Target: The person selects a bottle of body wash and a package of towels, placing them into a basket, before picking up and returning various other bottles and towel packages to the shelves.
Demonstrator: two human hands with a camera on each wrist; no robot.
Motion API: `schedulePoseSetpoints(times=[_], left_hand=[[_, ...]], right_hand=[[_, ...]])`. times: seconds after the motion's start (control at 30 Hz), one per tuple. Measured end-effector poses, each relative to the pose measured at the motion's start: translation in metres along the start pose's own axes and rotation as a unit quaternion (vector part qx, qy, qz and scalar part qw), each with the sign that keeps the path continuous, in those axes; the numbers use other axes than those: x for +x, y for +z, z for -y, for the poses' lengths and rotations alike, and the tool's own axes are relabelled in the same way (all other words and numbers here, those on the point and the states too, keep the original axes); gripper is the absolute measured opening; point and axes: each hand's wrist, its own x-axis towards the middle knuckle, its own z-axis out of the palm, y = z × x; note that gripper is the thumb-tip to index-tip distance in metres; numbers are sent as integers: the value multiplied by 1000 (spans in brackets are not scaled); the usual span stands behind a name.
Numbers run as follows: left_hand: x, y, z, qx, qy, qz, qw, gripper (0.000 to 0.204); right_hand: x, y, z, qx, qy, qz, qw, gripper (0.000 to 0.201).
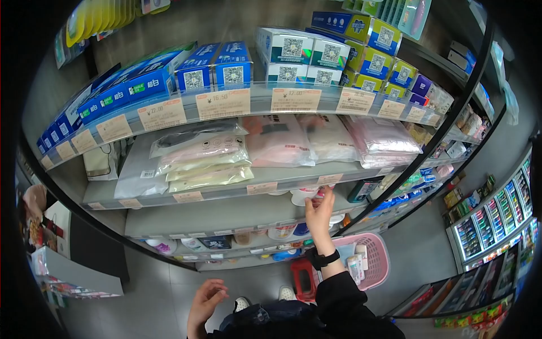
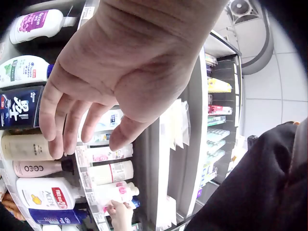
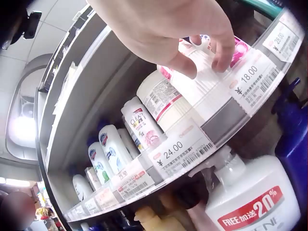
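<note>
Watching the feed here, nearest to me is the left hand (image 1: 204, 305), hanging low by my dark jacket with its fingers loosely curled and nothing in them. In the left wrist view it's just hovering in front of the bottle shelves, touching nothing.

A bit further out, the right hand (image 1: 319, 216) is raised to the third shelf (image 1: 226, 214) down. Its thumb and fingertips (image 3: 224, 57) are pinching a white bottle with a pink cap (image 3: 202, 72), which sits at the front edge of that shelf, right behind the 18.00 price tag (image 3: 255, 77). There's a black watch (image 1: 322, 259) on that wrist.

Just beside the bottle on the same shelf stands a Clear shampoo bottle (image 3: 139, 127), above a 24.00 tag (image 3: 180, 149). Below my arm, on the floor, is a pink basket (image 1: 377, 257) with a few items in it.

Further up, the shelf above holds flat bagged packs (image 1: 206, 158), and the top one has blue boxes (image 1: 212, 68) and green ones (image 1: 378, 59).
</note>
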Motion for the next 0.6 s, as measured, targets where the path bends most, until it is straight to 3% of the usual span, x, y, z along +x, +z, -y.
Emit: schedulePoseSetpoints(times=[0.3, 0.4, 0.5, 0.6], left_hand=[[4, 8, 8, -8, -11, -11, 1000, 30], [8, 7, 16, -9, -21, -16, 1000, 28], [18, -4, 46, 13, -68, -27, 997, 26], [38, -35, 128, 32, -69, -31, 997, 40]], right_hand=[[-13, -12, -10, -7, -42, -14, 999, 59], [-37, -32, -21, 9, -34, 36, 999, 48], [-67, -65, -38, 6, -25, 111, 994, 38], [-107, -100, -76, -54, 57, 174, 982, 33]])
